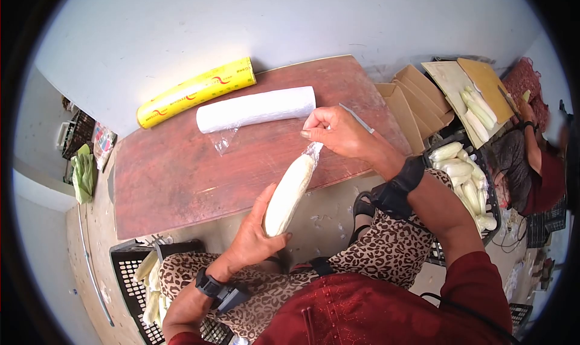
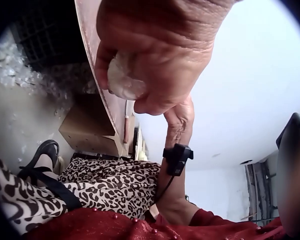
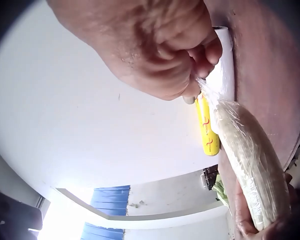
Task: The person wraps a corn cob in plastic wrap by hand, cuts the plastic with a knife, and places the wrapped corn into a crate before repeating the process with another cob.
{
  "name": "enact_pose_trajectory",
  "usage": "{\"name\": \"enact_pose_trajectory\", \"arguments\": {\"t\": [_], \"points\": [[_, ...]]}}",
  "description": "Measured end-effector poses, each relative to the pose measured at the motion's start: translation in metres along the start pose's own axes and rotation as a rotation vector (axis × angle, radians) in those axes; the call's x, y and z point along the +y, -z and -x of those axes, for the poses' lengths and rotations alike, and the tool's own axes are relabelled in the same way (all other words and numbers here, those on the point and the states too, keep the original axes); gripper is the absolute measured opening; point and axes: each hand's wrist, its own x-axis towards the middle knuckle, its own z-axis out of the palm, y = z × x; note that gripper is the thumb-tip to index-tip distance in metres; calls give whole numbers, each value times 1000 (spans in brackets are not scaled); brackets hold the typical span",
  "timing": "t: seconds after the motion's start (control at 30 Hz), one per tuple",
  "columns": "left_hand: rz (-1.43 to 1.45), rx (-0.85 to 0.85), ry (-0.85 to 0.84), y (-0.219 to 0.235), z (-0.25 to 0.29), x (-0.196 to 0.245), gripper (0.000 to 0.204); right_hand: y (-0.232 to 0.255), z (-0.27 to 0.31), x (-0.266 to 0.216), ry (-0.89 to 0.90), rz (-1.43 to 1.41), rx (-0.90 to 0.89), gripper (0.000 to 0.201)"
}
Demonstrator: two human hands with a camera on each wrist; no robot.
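Note:
A long pale vegetable (image 1: 289,195), shaped like an ear of corn, is wrapped in clear cling film and tilted over the table's front edge. My left hand (image 1: 257,233) grips its lower end, fingers and thumb around it. At the upper end the film (image 3: 212,92) is gathered into a narrow tail, and my right hand (image 1: 341,130) pinches that tail between thumb and fingers. The left wrist view shows only the rounded wrapped end (image 2: 124,77) beside the left hand. Behind lies a white film roll (image 1: 257,109), a loose flap of film hanging from its left end.
A yellow printed roll (image 1: 196,92) lies behind the white one on the red-brown table (image 1: 181,182). A knife (image 1: 357,119) rests near the right hand. Crates of pale vegetables (image 1: 462,176) (image 1: 125,266) flank my legs. Cardboard boxes (image 1: 417,106) and another person (image 1: 541,164) are at right.

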Motion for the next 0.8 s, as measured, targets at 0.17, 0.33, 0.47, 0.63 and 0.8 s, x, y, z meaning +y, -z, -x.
{"name": "enact_pose_trajectory", "arguments": {"t": [0.17,0.33,0.47,0.63,0.8], "points": [[-32,-24,-8,1,-1,-2,96,0,-2,-3,-15,25,40,11],[9,-65,22,4,-3,4,96,5,-8,5,-44,-10,46,9],[84,-141,66,9,0,10,96,16,-11,-1,-50,5,187,9],[151,-153,121,10,6,12,95,43,0,-16,93,-211,93,14],[249,-124,129,17,3,13,96,44,23,-42,139,-137,-393,39]]}}
